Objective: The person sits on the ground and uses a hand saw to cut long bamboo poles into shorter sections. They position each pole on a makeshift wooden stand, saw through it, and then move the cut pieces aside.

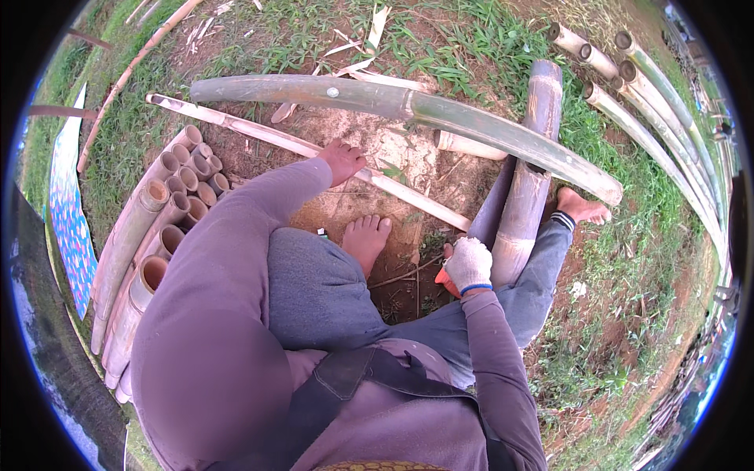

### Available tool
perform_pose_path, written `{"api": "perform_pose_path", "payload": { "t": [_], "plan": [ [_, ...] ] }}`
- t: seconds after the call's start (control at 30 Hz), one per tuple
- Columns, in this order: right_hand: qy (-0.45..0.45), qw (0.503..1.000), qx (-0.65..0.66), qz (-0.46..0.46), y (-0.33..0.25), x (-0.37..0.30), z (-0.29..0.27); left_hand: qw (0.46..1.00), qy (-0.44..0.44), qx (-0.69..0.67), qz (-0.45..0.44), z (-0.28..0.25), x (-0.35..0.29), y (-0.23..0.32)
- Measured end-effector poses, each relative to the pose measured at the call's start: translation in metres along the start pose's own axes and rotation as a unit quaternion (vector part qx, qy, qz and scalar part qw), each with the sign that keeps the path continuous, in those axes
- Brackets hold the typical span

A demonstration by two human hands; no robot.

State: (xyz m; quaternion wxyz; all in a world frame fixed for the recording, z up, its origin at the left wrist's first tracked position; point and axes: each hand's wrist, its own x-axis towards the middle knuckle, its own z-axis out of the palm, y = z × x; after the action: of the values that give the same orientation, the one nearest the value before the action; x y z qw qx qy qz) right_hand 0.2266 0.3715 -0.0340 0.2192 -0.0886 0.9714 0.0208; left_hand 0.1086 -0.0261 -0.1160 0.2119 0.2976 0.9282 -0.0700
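Observation:
My left hand (343, 161) is bare and closed over the middle of a long, pale split bamboo strip (259, 132), which slants down to the right over the bare soil. My right hand (470, 263), in a white knitted glove, is wrapped round the orange handle (446, 282) of a hand saw. Its broad grey blade (495, 202) points away from me, beside a thick bamboo log (518, 212). Across that log, beyond both hands, rests a long green bamboo pole (471, 125). Whether the blade touches the log I cannot tell.
Cut bamboo tubes (149, 204) lie stacked at my left. Several longer poles (667, 118) lie on the grass at far right. A short bamboo piece (471, 145) sits under the green pole. Pale bamboo shavings (377, 31) litter the far ground. My bare foot (366, 243) is between my hands.

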Motion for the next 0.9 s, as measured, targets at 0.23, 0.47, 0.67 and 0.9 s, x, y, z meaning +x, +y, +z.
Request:
{"api": "perform_pose_path", "payload": {
  "t": [0.23,0.47,0.67,0.9],
  "plan": [
    [0.172,0.973,0.07,-0.136,-0.029,0.021,-0.014,0.991,-0.019,-0.101,-0.088,-0.027,-0.037,-0.016],
    [0.077,0.984,-0.018,-0.158,-0.051,0.044,-0.044,0.964,0.22,-0.064,-0.135,-0.017,-0.079,-0.022],
    [0.147,0.958,0.164,-0.185,0.001,0.028,-0.114,0.932,0.339,-0.077,-0.097,-0.061,-0.054,0.015],
    [0.238,0.944,0.14,-0.182,0.111,0.002,-0.168,0.922,0.377,-0.041,0.08,-0.17,0.013,0.055]
  ]
}}
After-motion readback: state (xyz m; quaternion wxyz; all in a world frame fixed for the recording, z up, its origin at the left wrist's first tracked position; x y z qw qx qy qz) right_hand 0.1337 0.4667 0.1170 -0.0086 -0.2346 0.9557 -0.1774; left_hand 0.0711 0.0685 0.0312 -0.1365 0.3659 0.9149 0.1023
